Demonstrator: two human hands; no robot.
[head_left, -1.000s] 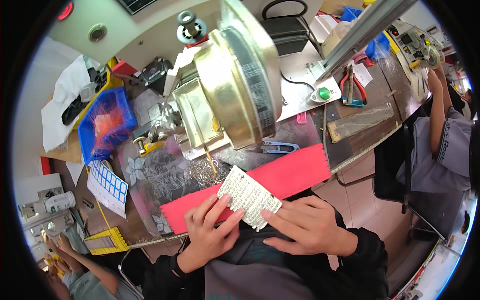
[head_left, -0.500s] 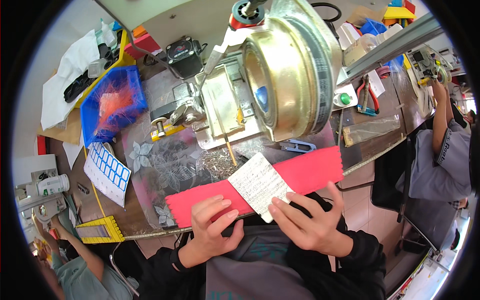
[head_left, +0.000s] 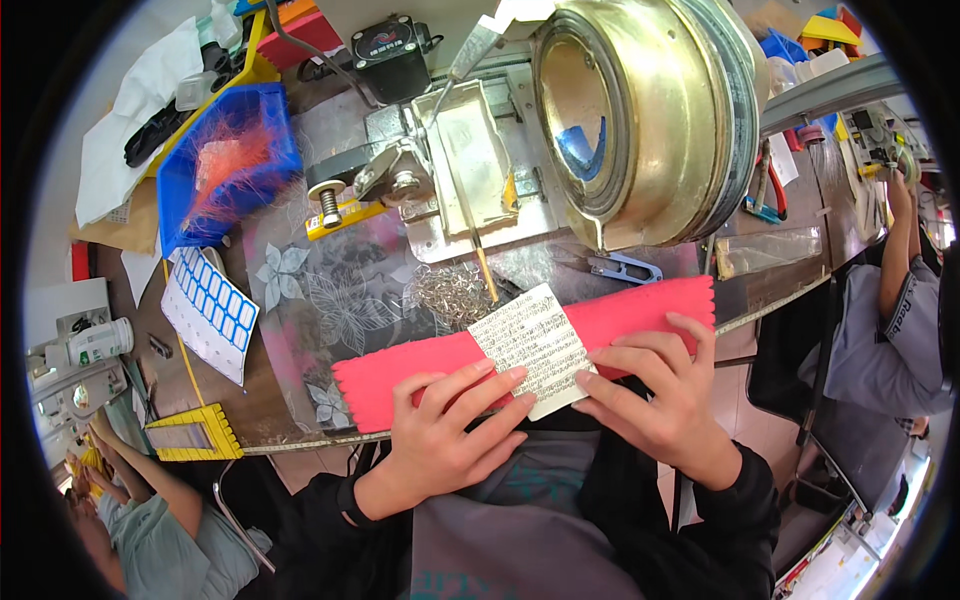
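Observation:
A pale rectangular card (head_left: 535, 350) covered in rows of small dark marks lies across a long red strip with scalloped ends (head_left: 400, 365), at the table's front edge. Its lower end reaches past the strip toward me. My left hand (head_left: 450, 430) has its fingers stretched out, the tips resting on the card's left side. At the card's right edge is my right hand (head_left: 665, 400), fingers spread, with a fingertip or two touching it and the others over the red strip. Just beyond the card sits a pile of small metal pieces (head_left: 450, 295).
A metal machine with a large brass-coloured ring (head_left: 650, 130) and a flat plate (head_left: 470, 150) stands beyond the strip. Blue snips (head_left: 625, 268) lie behind it. To the left are a blue bin (head_left: 270, 130) of orange fibres and a label sheet (head_left: 210, 315). Other people sit at both sides.
The card has turned more upright and lies squarer across the strip. My left hand has moved right onto the card; my right hand has shifted slightly. The whole view has shifted a little.

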